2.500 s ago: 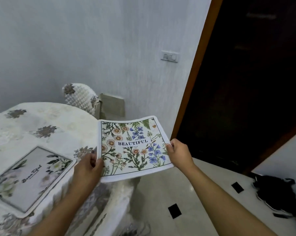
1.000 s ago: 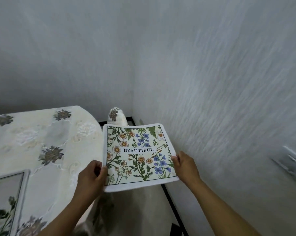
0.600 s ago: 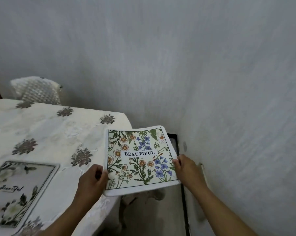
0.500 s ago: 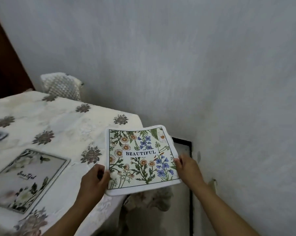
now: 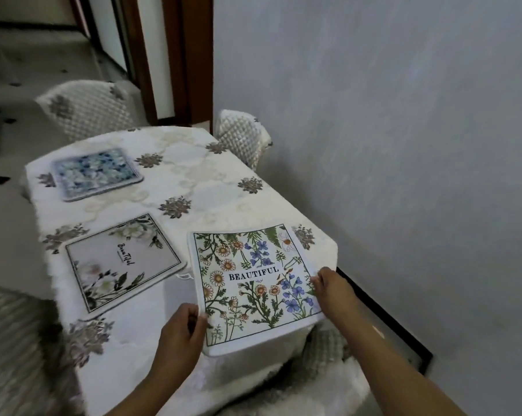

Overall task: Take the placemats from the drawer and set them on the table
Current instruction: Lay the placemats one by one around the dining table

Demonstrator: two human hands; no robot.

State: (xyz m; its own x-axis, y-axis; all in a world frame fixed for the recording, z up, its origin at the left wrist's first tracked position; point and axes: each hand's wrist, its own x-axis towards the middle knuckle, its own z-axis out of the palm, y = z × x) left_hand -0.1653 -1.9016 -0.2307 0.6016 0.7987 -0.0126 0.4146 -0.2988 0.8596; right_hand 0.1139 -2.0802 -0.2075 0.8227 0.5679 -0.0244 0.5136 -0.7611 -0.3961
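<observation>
Both hands' grip holds floral placemat (image 5: 253,283) over table (image 5: 193,187).

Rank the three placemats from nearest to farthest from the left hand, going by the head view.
1. Wildflower placemat: gripped at its near-left edge by the left hand.
2. Grey-white floral placemat: flat on the table, up and to the left.
3. Blue placemat: at the far-left end of the table.

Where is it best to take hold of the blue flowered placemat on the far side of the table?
Probably pinch the blue flowered placemat at its near rounded corner, coming from the near edge. It lies flat on the tablecloth, so only a thin edge offers purchase.
</observation>
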